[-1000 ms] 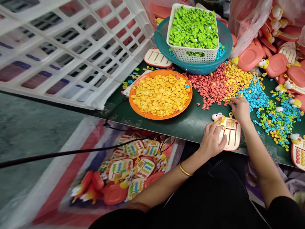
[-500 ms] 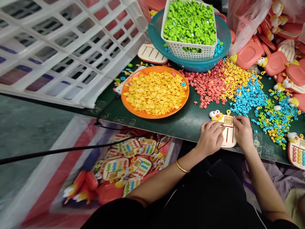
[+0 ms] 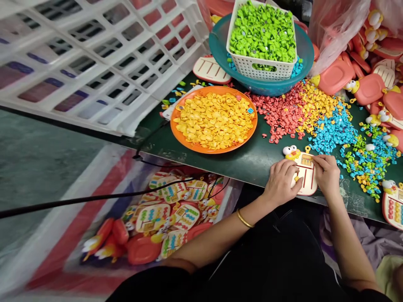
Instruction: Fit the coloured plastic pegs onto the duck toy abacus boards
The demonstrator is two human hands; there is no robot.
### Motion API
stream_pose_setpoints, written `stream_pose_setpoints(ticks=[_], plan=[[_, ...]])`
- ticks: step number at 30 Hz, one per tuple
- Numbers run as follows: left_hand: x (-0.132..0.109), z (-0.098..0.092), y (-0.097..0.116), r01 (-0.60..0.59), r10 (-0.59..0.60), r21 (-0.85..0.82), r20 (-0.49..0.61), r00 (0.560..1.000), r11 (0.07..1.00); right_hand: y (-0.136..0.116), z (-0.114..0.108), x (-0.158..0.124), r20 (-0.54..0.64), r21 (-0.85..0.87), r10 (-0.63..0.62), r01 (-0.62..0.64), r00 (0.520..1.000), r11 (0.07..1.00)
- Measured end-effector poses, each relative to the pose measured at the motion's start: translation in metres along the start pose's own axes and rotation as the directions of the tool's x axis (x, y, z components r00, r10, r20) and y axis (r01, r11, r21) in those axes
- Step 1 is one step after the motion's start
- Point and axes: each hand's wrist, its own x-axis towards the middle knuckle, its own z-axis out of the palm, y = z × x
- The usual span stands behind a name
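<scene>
A cream toy board (image 3: 308,178) with red slots, a duck-like head with bulging eyes and a small printed panel lies at the table's front edge. My left hand (image 3: 283,180) covers its left side, fingers curled, with a small yellow piece (image 3: 296,178) between thumb and forefinger. On the board's upper right edge, beside the panel, my right hand (image 3: 328,174) has its fingertips pressed together. Whether a small piece sits under those right fingertips is hidden. To the left is an orange plate (image 3: 179,138) heaped with flat yellow pieces.
Loose red pieces (image 3: 280,113), yellow pieces (image 3: 317,98) and blue pieces (image 3: 335,130) lie beyond my hands. A white basket (image 3: 245,67) of green pieces stands in a teal basin (image 3: 217,42). A white crate (image 3: 126,121) leans at left; a finished-looking board (image 3: 393,205) lies right.
The view has shifted slightly, so the table things sit further right. My left thumb and forefinger have parted a little from the board's slots, and the yellow piece between them now shows.
</scene>
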Motion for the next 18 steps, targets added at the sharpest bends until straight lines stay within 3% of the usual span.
stream_pose_setpoints(ticks=[6,11,13,15,18], plan=[[0.001,0.001,-0.002,0.021,-0.021,-0.019,-0.02,1.0,1.0,-0.001,-0.016,-0.013,0.109,0.009,-0.058,0.057,0.992,0.998],[0.003,-0.002,-0.002,0.011,-0.011,-0.032,0.022,1.0,0.999,-0.023,-0.006,-0.02,0.194,0.167,-0.162,0.13,0.968,0.977],[0.002,-0.002,-0.001,0.03,-0.029,-0.012,0.032,0.999,0.999,-0.027,0.002,-0.007,0.23,0.266,-0.171,0.108,0.958,0.958],[0.002,-0.003,-0.001,0.04,-0.04,0.005,0.039,0.998,0.999,-0.022,0.007,0.018,0.203,0.247,-0.12,0.068,0.972,0.967],[0.002,-0.003,-0.001,0.024,-0.024,0.011,0.032,0.999,1.0,-0.001,0.01,0.064,0.127,-0.095,-0.024,0.036,0.992,0.995]])
